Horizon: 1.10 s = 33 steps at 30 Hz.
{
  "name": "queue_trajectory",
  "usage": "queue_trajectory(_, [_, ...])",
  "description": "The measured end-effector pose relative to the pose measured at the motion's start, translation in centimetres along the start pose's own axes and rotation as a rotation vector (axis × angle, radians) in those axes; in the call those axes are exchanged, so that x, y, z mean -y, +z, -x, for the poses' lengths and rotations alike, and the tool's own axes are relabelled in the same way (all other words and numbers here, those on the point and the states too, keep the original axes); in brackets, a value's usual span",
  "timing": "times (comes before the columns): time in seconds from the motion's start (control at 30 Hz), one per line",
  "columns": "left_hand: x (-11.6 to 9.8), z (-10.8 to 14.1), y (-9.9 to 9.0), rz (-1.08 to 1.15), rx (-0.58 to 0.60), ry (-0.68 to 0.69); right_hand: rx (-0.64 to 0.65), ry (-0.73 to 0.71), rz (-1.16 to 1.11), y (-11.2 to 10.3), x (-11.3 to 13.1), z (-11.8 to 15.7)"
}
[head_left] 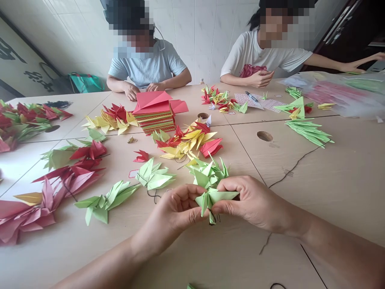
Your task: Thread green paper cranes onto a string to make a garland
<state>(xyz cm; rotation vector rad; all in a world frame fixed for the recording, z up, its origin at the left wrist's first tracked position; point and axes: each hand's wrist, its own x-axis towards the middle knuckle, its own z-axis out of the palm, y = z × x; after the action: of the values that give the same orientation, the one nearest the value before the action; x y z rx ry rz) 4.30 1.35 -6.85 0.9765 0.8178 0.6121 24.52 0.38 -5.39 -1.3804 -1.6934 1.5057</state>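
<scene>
Between my two hands is a green folded paper crane [215, 196], held above the table near its front. My left hand [183, 206] pinches its left side with thumb and fingers. On the other side, my right hand [249, 202] grips the right wing. Dark thread [213, 218] hangs below the crane. Just beyond my fingers lies a cluster of green paper cranes [209, 170]. To the left are two more green bunches, one nearer [108, 200] and one farther [154, 174], with black thread by them. A small red crane [140, 156] lies behind.
A stack of red, yellow and green paper [155, 116] stands mid-table, with mixed cranes [189, 140] beside it. Red and pink cranes [66, 176] spread along the left. Flat green folded pieces [308, 130] lie right, near a table hole [264, 136]. Two people sit opposite.
</scene>
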Motion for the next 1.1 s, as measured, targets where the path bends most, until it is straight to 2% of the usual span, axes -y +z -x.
queue_trajectory(0.2, [-0.1,-0.2,-0.2,-0.011,0.057,-0.085,0.008,-0.002,0.111,0.0,0.3,0.0])
queue_trajectory(0.4, [0.0,0.0,0.1,-0.090,-0.004,-0.063,-0.001,-0.056,0.135,0.3,-0.2,0.0])
queue_trajectory(0.8, [0.8,0.5,-0.1,-0.431,-0.076,0.162,0.083,0.044,0.056,-0.1,0.8,0.2])
queue_trajectory(0.97, [0.4,0.7,0.3,-0.541,-0.090,0.155,0.097,0.046,0.082,-0.2,1.2,0.2])
queue_trajectory(1.1, [0.5,0.7,0.1,-0.499,-0.076,0.138,0.087,-0.004,0.100,-0.1,1.0,0.2])
